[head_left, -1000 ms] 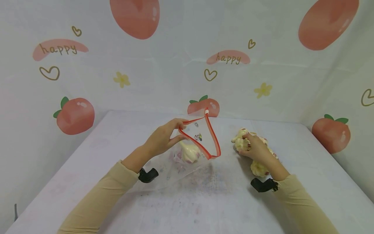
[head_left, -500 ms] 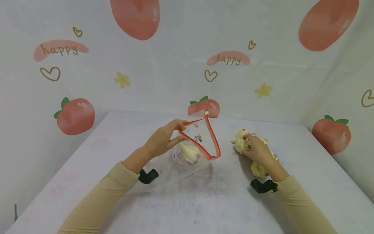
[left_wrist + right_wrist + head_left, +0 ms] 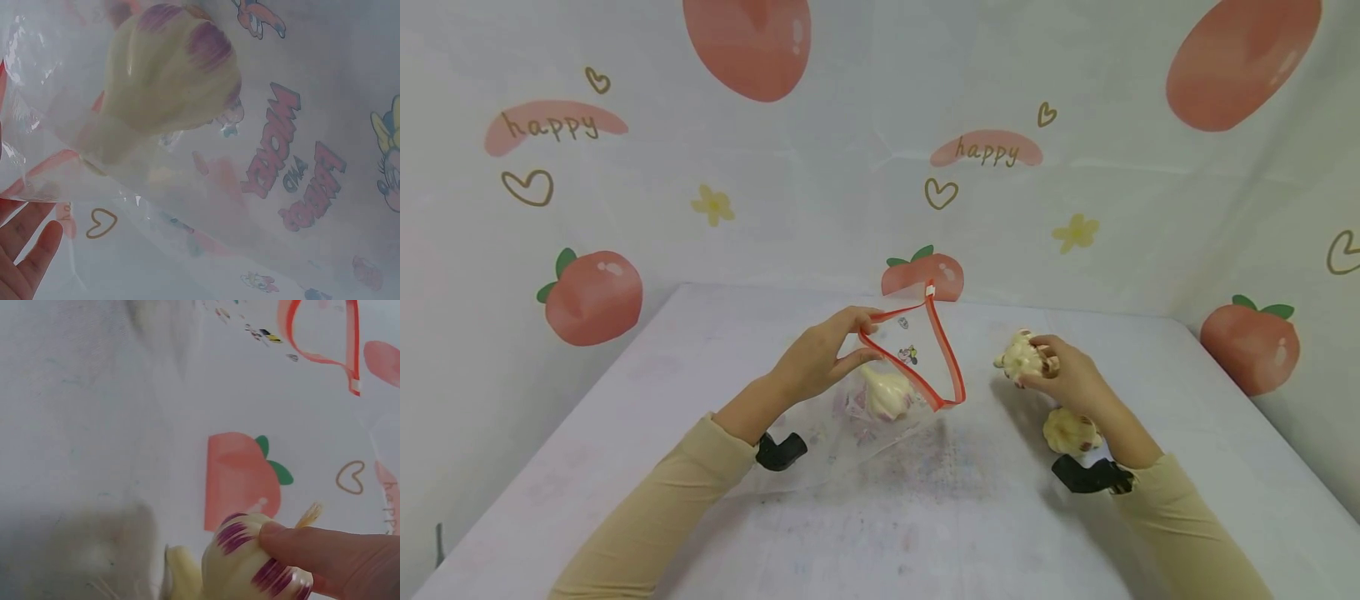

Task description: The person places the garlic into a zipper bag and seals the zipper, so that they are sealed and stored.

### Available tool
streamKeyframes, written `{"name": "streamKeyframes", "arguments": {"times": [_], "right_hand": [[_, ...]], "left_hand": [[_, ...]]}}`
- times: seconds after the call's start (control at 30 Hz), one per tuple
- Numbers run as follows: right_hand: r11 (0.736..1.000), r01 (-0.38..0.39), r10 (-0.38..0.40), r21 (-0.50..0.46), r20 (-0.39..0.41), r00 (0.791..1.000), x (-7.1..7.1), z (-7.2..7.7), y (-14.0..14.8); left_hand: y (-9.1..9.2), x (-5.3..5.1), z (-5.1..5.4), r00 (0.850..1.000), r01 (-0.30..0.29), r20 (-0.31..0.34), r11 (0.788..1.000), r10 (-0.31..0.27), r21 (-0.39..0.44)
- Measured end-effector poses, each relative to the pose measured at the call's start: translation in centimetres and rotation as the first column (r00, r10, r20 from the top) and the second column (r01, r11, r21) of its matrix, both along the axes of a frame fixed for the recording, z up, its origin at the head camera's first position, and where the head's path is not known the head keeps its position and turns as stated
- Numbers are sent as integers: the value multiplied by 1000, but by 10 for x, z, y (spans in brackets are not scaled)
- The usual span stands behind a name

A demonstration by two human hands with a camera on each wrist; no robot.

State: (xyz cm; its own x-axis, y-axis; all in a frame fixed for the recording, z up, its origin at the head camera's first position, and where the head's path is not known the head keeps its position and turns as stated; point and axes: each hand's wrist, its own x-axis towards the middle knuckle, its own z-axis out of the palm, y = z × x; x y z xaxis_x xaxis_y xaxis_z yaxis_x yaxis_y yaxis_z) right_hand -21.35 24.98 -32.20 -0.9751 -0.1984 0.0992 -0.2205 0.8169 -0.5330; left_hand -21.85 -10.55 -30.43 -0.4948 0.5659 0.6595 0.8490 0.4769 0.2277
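1. Shifted slightly rightward: the right hand (image 3: 1071, 379)!
2. Left hand (image 3: 820, 354) holds a clear plastic, red-edged bag (image 3: 953, 362); one cream, purple-striped garlic bulb (image 3: 889, 394) sits inside, beneath those fingers.
3. Right fingers grip another cream bulb (image 3: 1021, 360); a third bulb (image 3: 1069, 431) lies wristward. Picking-up stage, seemingly; next wants a steady lift.

The right hand (image 3: 1067, 375) hides part of the garlic bulb (image 3: 1021, 358) it pinches, which the right wrist view's lower edge crops. The hazy zip bag (image 3: 294, 231) blurs the enclosed bulb (image 3: 165, 78); the left wrist view cuts off both bag and left hand (image 3: 812, 360). A thin grey object (image 3: 440, 545), far left, is too small to identify.
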Motion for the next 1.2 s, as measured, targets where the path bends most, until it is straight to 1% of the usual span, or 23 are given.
{"name": "streamKeyframes", "arguments": {"times": [0.2, 0.43, 0.6, 0.8, 1.0, 1.2], "right_hand": [[1000, 9, -8, -21, 31, 999, 1, 5, 2], [998, -1, 3, -63, 24, 1000, 5, 13, 1], [995, -9, 12, -100, 26, 1000, 9, 19, -1], [992, -6, 8, -128, 17, 1000, 12, 23, -2], [986, -18, 18, -165, -5, 1000, 14, 29, -6], [984, -28, 24, -178, -23, 999, 18, 32, -10]], "left_hand": [[0, 0, 0, 1000, -5, 9, 1000, 5, -3], [0, 0, 0, 1000, -2, 3, 1000, 2, 1], [0, 0, 1, 1000, 0, 15, 1000, 0, -4], [0, 0, 1, 1000, -1, 24, 1000, 1, -5], [1, 1, 1, 999, -6, 32, 1000, 6, -12], [1, 1, 2, 999, 8, 49, 1000, -7, -2]]}}
